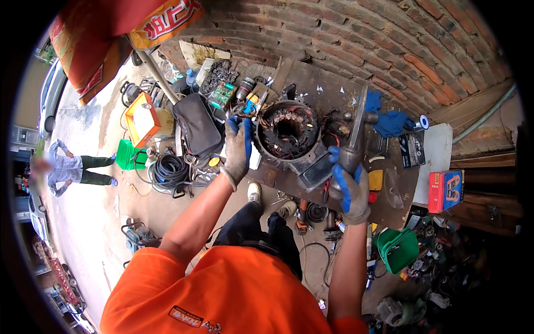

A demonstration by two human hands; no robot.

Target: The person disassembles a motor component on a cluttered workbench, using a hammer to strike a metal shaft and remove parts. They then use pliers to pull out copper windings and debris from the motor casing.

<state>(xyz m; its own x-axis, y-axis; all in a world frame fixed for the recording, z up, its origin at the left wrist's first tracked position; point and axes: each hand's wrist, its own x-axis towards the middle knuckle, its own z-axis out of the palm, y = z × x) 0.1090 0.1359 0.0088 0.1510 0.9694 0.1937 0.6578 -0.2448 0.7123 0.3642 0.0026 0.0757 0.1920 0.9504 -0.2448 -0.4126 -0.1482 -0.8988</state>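
Observation:
My gloved left hand (pixel 236 147) is at the left rim of a round motor housing (pixel 265 150) with dark, burnt-looking copper windings (pixel 300 142). Its fingers are curled among small items; what they hold, if anything, is hidden. My gloved right hand (pixel 350 195) is closed on the thick dark handle of a long steel chisel-like tool (pixel 360 111), held upright at the housing's right. Red and black wires (pixel 328 139) lie between the housing and the tool.
The cluttered workbench (pixel 400 203) backs onto a brick wall (pixel 389 44). A black bag (pixel 194 125), cable coil (pixel 167 175) and orange box (pixel 142 119) are at left, a red box (pixel 445 192) and green bin (pixel 397 250) at right. A person (pixel 83 170) stands in the street at left.

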